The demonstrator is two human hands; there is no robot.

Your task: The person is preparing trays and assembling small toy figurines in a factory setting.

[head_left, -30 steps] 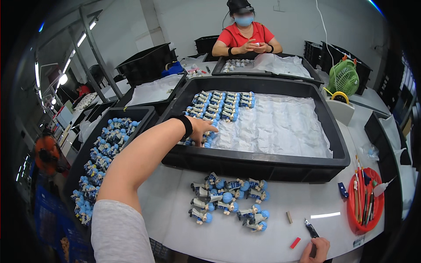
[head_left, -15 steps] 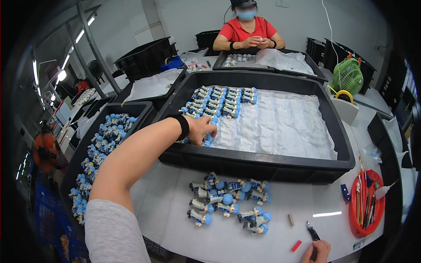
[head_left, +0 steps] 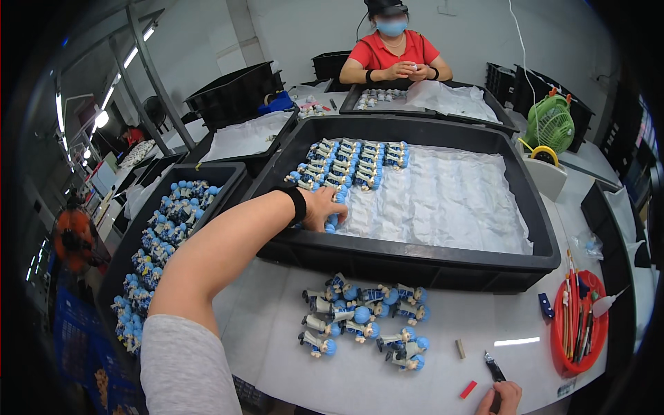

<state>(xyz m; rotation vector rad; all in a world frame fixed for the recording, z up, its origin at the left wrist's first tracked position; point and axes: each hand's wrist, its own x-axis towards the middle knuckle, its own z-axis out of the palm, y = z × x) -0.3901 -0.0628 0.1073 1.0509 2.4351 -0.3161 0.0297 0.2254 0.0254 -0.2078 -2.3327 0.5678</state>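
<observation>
My left hand (head_left: 321, 207) reaches into the large black tray (head_left: 408, 250) at its near left corner. Its fingers are curled over a blue-haired toy figure (head_left: 332, 221), mostly covered by the hand. Just beyond, rows of similar toy figures (head_left: 342, 164) lie on a white padded liner (head_left: 443, 200). At the lower right edge, my right hand (head_left: 508, 395) is closed around a slim black-handled tool with a metal tip (head_left: 494, 366), resting low over the table. Between the hands, a loose group of toy figures (head_left: 363, 315) lies on the white tabletop.
Left of the tray stands a black bin (head_left: 238, 173) heaped with figures. On the right are a red basket (head_left: 559, 346) of brushes, a small red piece (head_left: 469, 389), a grey stick (head_left: 460, 348) and a green fan (head_left: 550, 124). Across the table a masked person (head_left: 394, 52) handles a small white piece.
The whole view has shifted slightly. My left hand stays at the same figure in the tray, its fingers a little lower around it. My right hand has hardly moved.
</observation>
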